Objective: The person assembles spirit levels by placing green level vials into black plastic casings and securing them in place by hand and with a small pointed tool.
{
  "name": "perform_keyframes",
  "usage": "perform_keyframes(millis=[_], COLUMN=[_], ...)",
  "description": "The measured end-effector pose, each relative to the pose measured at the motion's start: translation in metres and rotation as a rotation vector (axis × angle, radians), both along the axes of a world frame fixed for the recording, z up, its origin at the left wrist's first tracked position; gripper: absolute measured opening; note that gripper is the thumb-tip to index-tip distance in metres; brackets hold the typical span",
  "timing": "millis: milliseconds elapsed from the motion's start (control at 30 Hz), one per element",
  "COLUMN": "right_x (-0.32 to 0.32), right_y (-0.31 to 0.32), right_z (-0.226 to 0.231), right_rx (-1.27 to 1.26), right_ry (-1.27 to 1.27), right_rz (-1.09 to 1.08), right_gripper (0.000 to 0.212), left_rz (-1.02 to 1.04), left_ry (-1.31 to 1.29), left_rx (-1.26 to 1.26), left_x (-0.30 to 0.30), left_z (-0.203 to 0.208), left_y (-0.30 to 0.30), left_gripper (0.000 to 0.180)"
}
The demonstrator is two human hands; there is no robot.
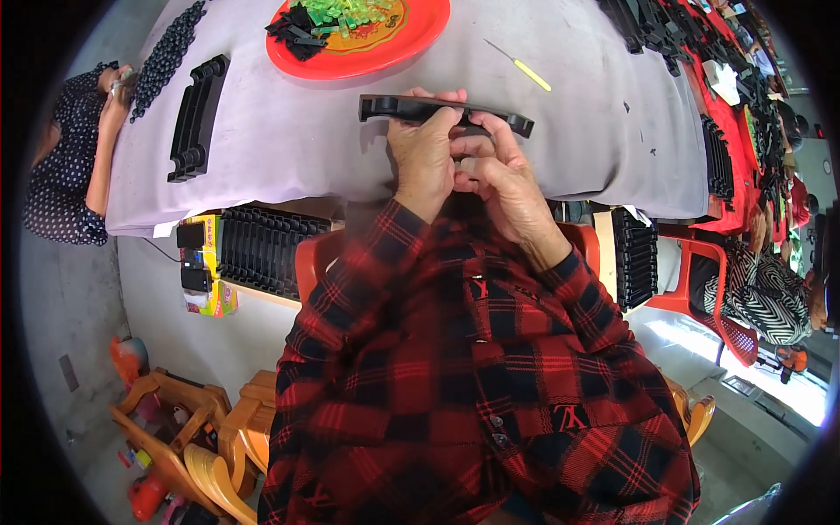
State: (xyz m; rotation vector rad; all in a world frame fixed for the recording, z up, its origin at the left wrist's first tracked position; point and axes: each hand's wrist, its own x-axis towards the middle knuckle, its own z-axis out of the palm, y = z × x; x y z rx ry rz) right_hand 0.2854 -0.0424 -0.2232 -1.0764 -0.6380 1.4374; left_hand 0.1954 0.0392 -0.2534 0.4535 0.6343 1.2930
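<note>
A long black plastic part (pixel 394 107) with curved cutouts is held just above the near side of the cloth-covered table. My left hand (pixel 422 162) grips it near the middle, thumb in front and fingertips showing behind the top edge. Against its right half presses the index finger of my right hand (pixel 512 188), whose other fingers are curled; any small piece between them is hidden. Beyond the part stands a red plate (pixel 302 66) with green translucent pieces (pixel 346 16) and black flat pieces (pixel 297 37). A yellow-handled pointed tool (pixel 532 75) lies to the right.
Another black plastic part (pixel 197 118) lies on the grey cloth (pixel 271 131) at left. Boxes of black parts (pixel 271 249) sit below the table edge. One person (pixel 74 166) works at left; another (pixel 757 293) sits at right near a red chair (pixel 700 280).
</note>
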Motion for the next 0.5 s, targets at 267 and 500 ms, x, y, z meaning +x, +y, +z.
perform_keyframes(millis=[267, 500], right_x=[0.003, 0.014], right_y=[-0.003, 0.006], right_z=[-0.003, 0.016], right_rx=[0.032, -0.066], right_ry=[0.039, -0.184], right_rz=[0.016, -0.009], right_gripper=[0.062, 0.053], left_rz=[-0.006, -0.203], left_ry=[-0.044, -0.121], left_rx=[0.006, 0.03], left_x=[0.001, -0.01], left_z=[-0.005, 0.0], left_y=[0.002, 0.003], left_gripper=[0.025, 0.026])
